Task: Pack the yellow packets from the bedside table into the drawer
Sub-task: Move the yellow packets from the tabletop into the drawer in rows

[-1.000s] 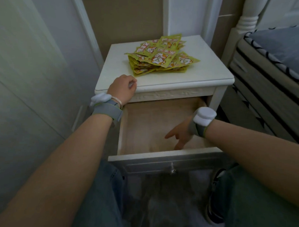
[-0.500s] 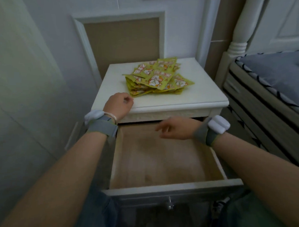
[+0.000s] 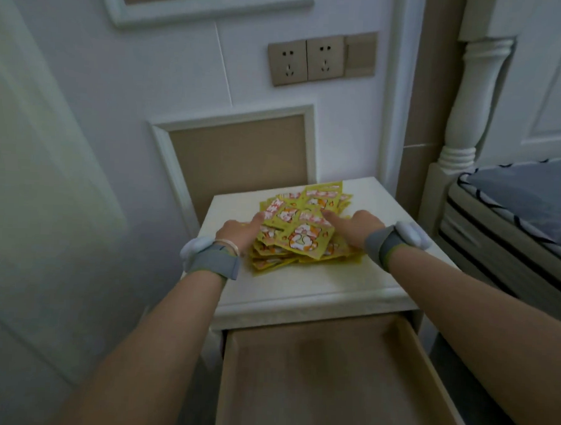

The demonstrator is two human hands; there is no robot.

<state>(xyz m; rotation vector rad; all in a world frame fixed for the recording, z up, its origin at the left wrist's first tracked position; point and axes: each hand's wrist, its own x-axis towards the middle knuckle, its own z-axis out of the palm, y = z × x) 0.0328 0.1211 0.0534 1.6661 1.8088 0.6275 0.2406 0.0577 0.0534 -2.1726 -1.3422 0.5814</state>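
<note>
Head view: left hand (image 3: pixel 239 234) and right hand (image 3: pixel 352 226), fingers loosely extended, flanking flat, variously angled yellow packets (image 3: pixel 299 232).

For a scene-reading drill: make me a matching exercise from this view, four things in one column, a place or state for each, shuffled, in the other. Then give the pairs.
Things
1. yellow packets
2. drawer
3. left hand
4. right hand

Places or states
A. pulled open, nothing visible inside
B. at the pile's left edge
C. heaped on top of the bedside table
D. fingers reaching onto the pile from the right

Pairs: 1-C, 2-A, 3-B, 4-D
</note>
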